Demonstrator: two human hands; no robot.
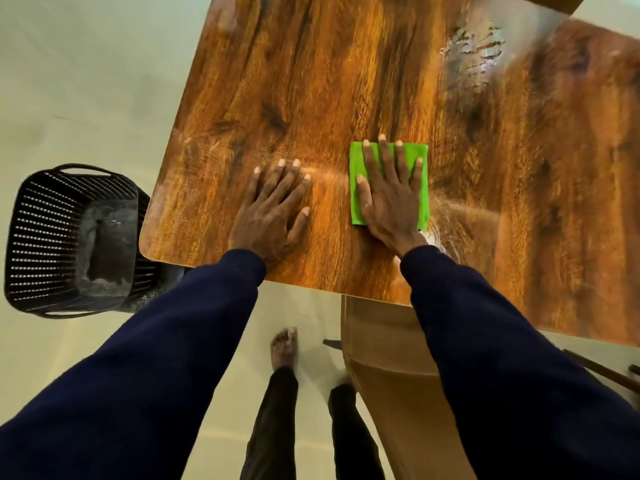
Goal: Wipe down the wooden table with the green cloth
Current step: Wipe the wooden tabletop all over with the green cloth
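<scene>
The green cloth (389, 183), folded square, lies flat on the wooden table (363, 81) near its front edge. The right hand (389, 199) presses on it, fingers spread, gripping nothing. The left hand (272, 211) rests flat on bare wood beside it, apart. A black basket (69, 240) stands on the floor at left.

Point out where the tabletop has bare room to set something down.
Most of the wooden table is bare: everything beyond the fingertips to the far edge, plus the right side past the green cloth. Crowded only near the front edge, where the left hand lies flat and the right hand presses the cloth, a narrow gap between them.
</scene>
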